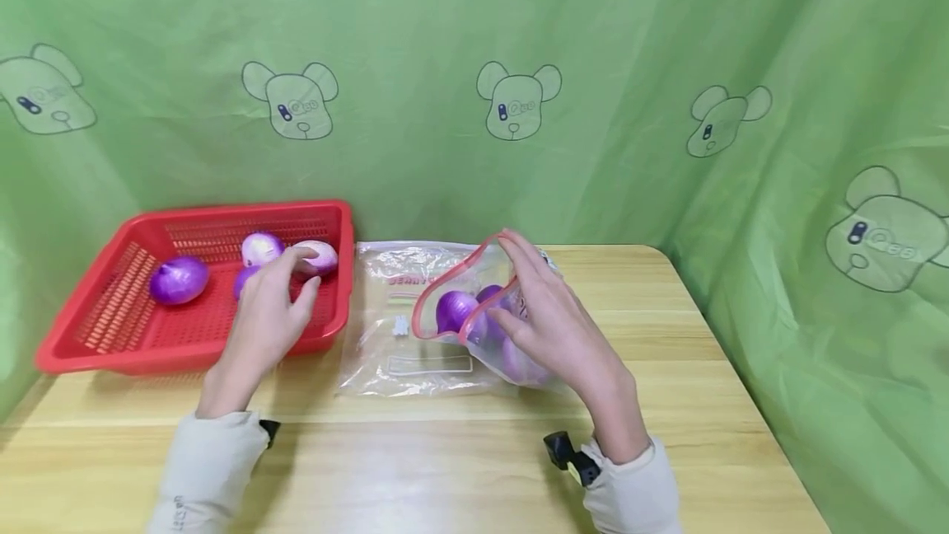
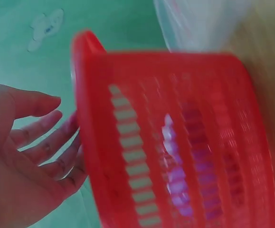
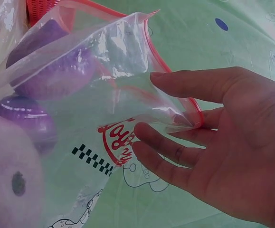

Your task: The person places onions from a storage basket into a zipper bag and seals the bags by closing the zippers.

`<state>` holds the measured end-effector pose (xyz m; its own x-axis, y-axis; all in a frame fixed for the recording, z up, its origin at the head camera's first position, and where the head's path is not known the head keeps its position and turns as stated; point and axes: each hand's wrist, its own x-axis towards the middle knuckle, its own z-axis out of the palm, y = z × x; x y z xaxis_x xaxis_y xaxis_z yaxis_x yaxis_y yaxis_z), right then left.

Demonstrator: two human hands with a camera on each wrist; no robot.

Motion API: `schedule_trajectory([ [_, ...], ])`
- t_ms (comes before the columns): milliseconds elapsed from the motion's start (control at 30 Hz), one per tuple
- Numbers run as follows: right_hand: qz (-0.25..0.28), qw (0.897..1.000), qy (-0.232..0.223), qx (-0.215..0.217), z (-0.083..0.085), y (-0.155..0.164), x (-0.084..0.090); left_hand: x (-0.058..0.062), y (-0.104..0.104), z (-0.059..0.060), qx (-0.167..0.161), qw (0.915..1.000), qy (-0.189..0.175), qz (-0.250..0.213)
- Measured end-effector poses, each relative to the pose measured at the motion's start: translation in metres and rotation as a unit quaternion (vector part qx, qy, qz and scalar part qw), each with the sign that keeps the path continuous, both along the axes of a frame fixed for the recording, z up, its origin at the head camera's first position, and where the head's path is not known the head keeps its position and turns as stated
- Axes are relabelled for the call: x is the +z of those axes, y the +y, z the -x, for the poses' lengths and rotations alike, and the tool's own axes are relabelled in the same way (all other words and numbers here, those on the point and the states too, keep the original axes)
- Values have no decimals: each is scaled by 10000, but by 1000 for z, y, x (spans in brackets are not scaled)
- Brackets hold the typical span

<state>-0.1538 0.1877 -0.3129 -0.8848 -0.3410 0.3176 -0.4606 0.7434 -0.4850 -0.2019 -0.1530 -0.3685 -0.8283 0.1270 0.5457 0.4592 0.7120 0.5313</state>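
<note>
Red basket (image 1: 111,328), worktop (image 1: 445,468) at 9 o'clock: holds purple onions (image 1: 179,279). Left hand (image 1: 270,311) over the basket's near right corner, grip apart, fingers relaxed, holding nothing. Clear zip bag (image 1: 474,328), red-rimmed, at centre, holding purple onions (image 1: 454,309). Right hand (image 1: 552,320) at the bag's 3 o'clock side, rim pinched between thumb and fingers (image 3: 175,154), mouth held open.

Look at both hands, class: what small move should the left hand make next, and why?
Probably close the left hand on the onion it hovers over in the red basket. Its fingers are straight and hold nothing, while the right hand props the bag mouth open, with onions already inside.
</note>
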Motion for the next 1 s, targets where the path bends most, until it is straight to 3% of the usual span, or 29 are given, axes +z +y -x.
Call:
schedule_trajectory([
  [167,-53,10000,-33,-33,-1,1,-2,-3,-19,6,277,9985,-371,289],
  [600,-63,9999,-99,-72,-1,1,-3,-11,-60,26,500,9888,-1059,929],
  [800,-87,9999,-78,-61,-1,-1,-3,-9,-70,38,528,9750,-1764,1246],
  [1000,-91,9999,-51,-35,1,-3,-3,-13,-81,50,328,9522,-2493,1733],
])
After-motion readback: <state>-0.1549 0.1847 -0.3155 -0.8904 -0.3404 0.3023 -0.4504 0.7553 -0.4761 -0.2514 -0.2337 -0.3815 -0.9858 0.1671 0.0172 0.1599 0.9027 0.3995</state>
